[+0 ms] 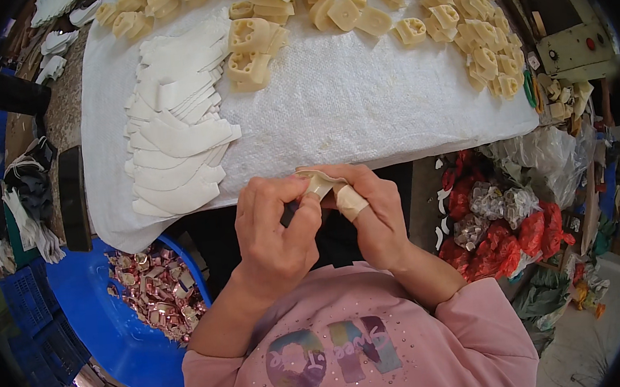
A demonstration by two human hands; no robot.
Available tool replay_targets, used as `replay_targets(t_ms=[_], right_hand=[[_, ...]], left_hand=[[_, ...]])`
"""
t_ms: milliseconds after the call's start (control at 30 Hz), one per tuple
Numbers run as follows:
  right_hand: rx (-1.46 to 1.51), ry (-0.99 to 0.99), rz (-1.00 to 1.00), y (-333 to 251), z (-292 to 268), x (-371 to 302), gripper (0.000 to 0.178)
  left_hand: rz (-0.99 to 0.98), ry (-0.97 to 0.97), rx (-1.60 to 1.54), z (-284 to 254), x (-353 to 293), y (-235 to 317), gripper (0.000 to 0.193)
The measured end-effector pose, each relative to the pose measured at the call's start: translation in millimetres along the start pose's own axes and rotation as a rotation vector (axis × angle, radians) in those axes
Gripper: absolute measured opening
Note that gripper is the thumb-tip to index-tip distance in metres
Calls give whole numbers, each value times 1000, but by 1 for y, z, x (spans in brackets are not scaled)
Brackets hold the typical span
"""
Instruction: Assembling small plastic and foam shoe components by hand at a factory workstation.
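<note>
From here, soft, bright light on the white cloth, faint shadows, bent edges, black corners.

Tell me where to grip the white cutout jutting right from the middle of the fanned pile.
Pinch the white cutout by its jutting end, coming from the right, thumb and finger on opposite faces. That end seems to clear its neighbours, and the cutout looks thin and flat. The left hand and right hand both hold a cream piece, so one should come free first.
</note>
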State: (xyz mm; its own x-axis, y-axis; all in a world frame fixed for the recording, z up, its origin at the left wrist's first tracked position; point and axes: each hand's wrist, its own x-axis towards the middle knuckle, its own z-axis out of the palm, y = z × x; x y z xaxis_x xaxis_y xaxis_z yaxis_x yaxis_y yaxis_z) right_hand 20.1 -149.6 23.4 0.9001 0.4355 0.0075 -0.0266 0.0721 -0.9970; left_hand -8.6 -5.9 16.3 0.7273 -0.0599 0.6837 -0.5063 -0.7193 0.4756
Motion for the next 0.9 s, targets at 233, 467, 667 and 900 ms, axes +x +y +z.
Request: replay_targets(t_ms=[233, 467, 667, 900], right_hand=[[-175, -225, -12, -1, -21, 19, 40], [229, -425, 221, 3, -41, 37, 31], [153, -429, 248, 6, -37, 37, 31], [-120, -149, 53, 16, -18, 35, 22]], left_hand=[[-353, -78, -338, -12, -4, -6, 13], [-310, -25, -723, -7, -2, -2, 18], [-259, -121, -529, -8, -3, -2, 19], [-564, -25, -741, -1, -7, -1, 18]])
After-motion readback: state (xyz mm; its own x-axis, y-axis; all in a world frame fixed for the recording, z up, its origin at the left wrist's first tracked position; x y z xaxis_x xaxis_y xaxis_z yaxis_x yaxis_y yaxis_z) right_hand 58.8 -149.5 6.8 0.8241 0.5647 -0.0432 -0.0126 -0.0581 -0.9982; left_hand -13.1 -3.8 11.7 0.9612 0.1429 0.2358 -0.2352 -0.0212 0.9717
